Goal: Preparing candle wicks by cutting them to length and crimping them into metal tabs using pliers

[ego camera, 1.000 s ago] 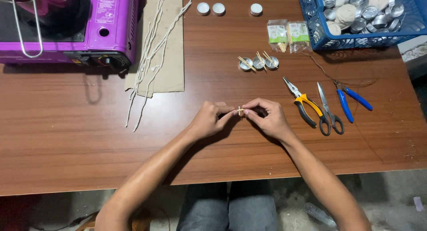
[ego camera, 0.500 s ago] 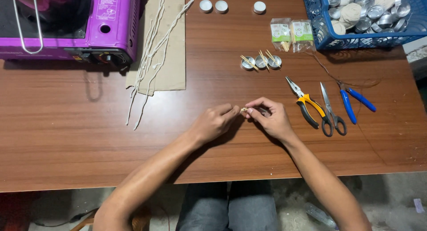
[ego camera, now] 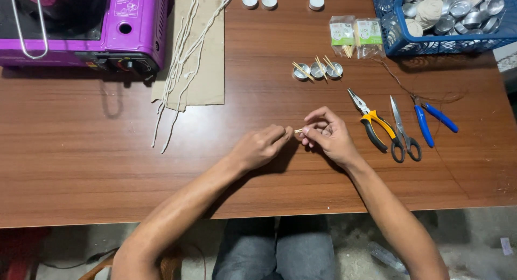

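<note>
Head view, centre of frame: left hand and right hand meet over the wooden tabletop, both grips pinched on a small pale stick, prob. a toothpick, too tiny to be sure. Right of hands: yellow-handled pliers, scissors, blue-handled cutters. Above: three small metal cups w/ sticks across them. Upper right: blue basket. Upper left: purple stove, cardboard w/ white wicks.

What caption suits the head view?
Left hand and right hand pinch a small stick above a wooden table.
</note>
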